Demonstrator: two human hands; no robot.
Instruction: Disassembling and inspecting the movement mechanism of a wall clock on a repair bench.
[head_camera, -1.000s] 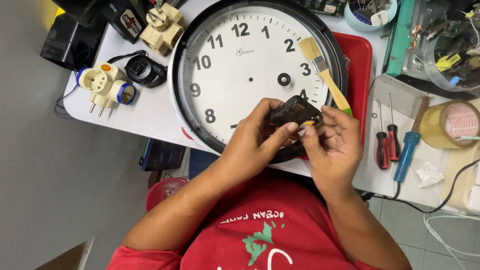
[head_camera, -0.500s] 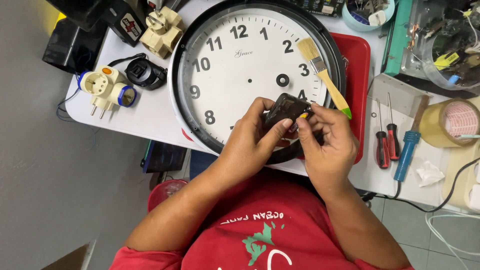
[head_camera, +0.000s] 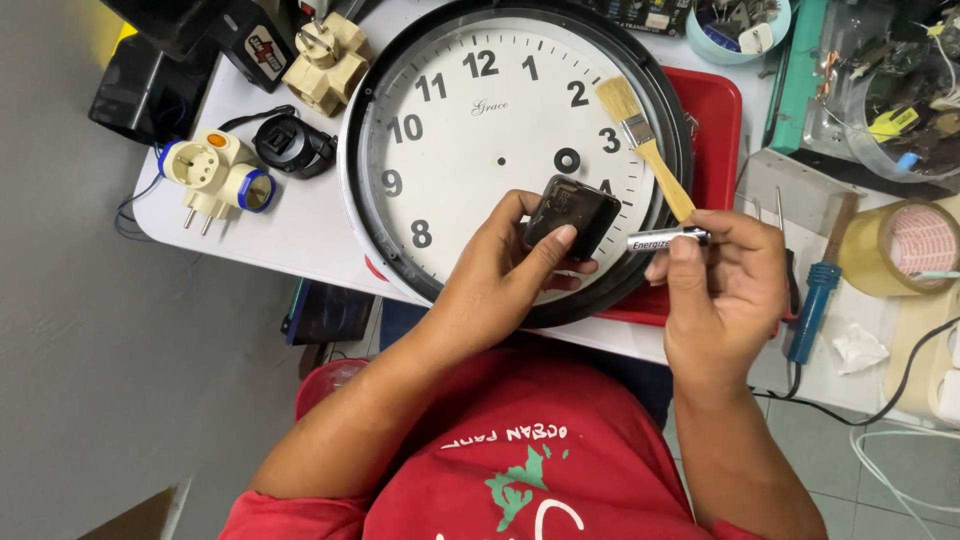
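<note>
Well, counter (head_camera: 300, 235): white, smooth top, crowded with repair clutter.
Clock face (head_camera: 500, 160): large round dial, flat on the counter over a red tray (head_camera: 715, 120), black rim, pale face with bold black numerals, hands gone, centre hole bare.
Left hand (head_camera: 500, 270): its grip is closed around a small black clock movement (head_camera: 572, 212), a rounded-corner plastic box, thumb across the lower edge, held just above the dial's lower right.
Right hand (head_camera: 725, 290): thumb and fingertips pinched on a slim cylindrical battery (head_camera: 668, 238), metallic silver with a black band, one end pointing at the movement, just beside it and, as far as I can tell, not touching.
Doing it well, as I judge it: keep the movement steady and tilted so the slot faces the battery, match the poles, slide it in straight without forcing the spring contact.
Tape roll (head_camera: 900, 245): wide tan ring on the right of the counter.
Plug adapters (head_camera: 215, 175): cream plastic with blue collars, at the left edge.
Brush (head_camera: 645, 145): wooden handle, pale bristles, lying on the dial near the right-hand numerals.
Screwdriver (head_camera: 812, 300): blue grip handle, beside the right hand.
</note>
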